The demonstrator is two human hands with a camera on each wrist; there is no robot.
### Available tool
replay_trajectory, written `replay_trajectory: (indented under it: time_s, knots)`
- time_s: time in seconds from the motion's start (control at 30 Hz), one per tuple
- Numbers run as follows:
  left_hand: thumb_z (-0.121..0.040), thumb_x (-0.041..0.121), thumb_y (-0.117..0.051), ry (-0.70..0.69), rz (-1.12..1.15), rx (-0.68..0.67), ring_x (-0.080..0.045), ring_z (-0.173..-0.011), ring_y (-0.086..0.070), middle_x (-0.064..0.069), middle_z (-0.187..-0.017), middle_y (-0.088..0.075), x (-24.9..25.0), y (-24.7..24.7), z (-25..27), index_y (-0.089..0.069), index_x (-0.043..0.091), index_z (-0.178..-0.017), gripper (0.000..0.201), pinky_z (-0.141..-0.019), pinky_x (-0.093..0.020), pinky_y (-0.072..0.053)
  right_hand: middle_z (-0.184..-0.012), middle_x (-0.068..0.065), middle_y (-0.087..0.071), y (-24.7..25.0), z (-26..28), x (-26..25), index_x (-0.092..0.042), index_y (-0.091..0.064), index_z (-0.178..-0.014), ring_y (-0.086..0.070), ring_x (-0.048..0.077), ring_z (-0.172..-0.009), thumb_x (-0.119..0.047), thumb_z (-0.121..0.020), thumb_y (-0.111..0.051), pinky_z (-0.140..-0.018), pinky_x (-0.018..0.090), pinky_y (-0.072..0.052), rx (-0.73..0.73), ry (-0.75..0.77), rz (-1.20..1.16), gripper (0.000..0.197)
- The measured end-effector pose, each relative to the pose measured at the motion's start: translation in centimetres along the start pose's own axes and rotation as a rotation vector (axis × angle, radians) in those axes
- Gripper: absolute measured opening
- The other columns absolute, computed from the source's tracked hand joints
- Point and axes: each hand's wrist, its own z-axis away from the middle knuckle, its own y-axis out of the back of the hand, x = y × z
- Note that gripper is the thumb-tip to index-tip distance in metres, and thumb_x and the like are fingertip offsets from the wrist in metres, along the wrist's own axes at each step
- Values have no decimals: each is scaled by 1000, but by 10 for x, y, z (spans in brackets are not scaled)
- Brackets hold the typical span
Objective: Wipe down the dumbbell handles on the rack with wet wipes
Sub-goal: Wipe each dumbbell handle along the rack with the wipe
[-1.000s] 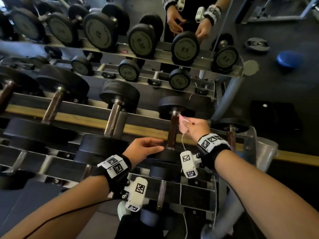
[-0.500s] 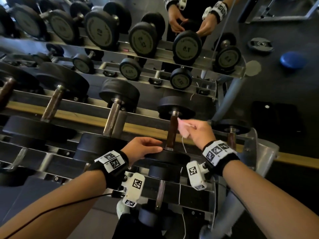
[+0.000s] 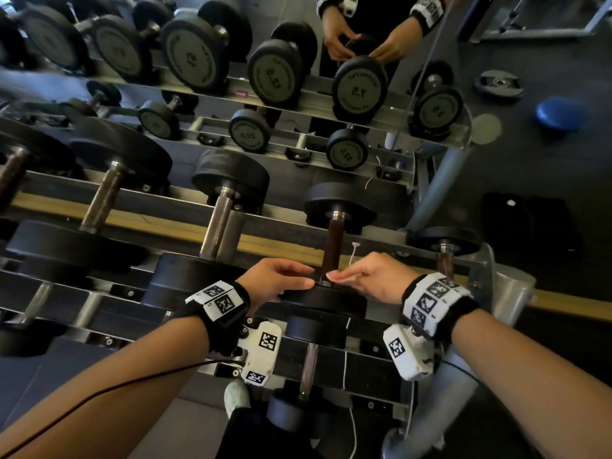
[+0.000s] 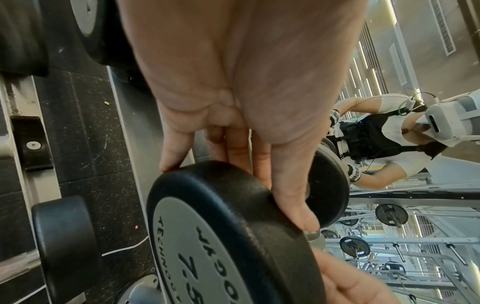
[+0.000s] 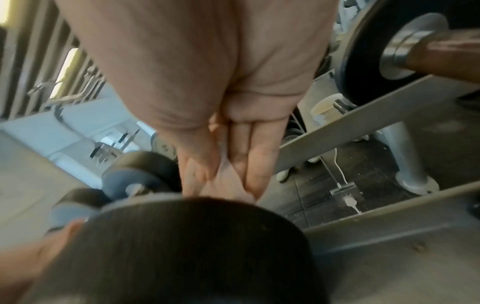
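Observation:
A dumbbell with a dark brown handle lies on the rack's top tier, its far head toward the mirror. My left hand grips the rim of the near black head. In the left wrist view the thumb and fingers clasp that head, marked 7.5. My right hand pinches a pinkish wet wipe at the near end of the handle, just above the near head. The right wrist view shows the wipe squeezed between the fingers.
Other dumbbells lie on the same tier to the left and right. A smaller one sits on the lower tier beside a white cable. A mirror behind the rack reflects the dumbbells and my hands. My shoe shows below.
My right hand has slid the wipe down the brown handle from its middle to the near end. The left hand has kept its hold on the near head.

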Motion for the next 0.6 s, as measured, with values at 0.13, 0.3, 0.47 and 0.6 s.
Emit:
replay_trajectory:
  time_s: [0.13, 0.3, 0.47, 0.6]
  knots:
    - [-81, 14, -79, -2, 5, 3, -12, -86, -74, 0, -95, -78, 0, 0, 0, -74, 21, -108, 28, -67, -21, -56, -114, -3, -72, 21, -7, -10, -20, -70, -120, -64, -4, -98, -11, -96, -56, -88, 8, -46, 472, -17, -250, 29]
    - [-81, 15, -79, 6, -7, 0, -11, -86, -74, 2, -95, -78, 0, 1, 0, -74, 23, -106, 27, -68, -21, -56, -127, -1, -67, 6, -18, -19, -30, -65, -127, -60, 16, -115, -14, -100, -49, -101, 28, -44, 567, -41, -186, 35]
    - [-67, 29, -83, -1, -28, -14, -15, -93, -74, 2, -100, -77, -1, 4, -1, -75, 27, -104, 38, -76, -28, -58, -120, -4, -69, -17, -10, -11, -41, -67, -123, -62, 9, -109, -37, -102, -50, -88, 10, -42, 341, -45, -124, 27]
    - [-81, 17, -78, 6, -23, -26, -14, -88, -74, -1, -98, -78, -1, 2, -3, -77, 26, -101, 21, -74, -27, -57, -120, -21, -63, -19, 9, -3, -28, -70, -121, -53, -17, -107, -22, -100, -55, -82, -9, -30, 164, 34, -191, 27]
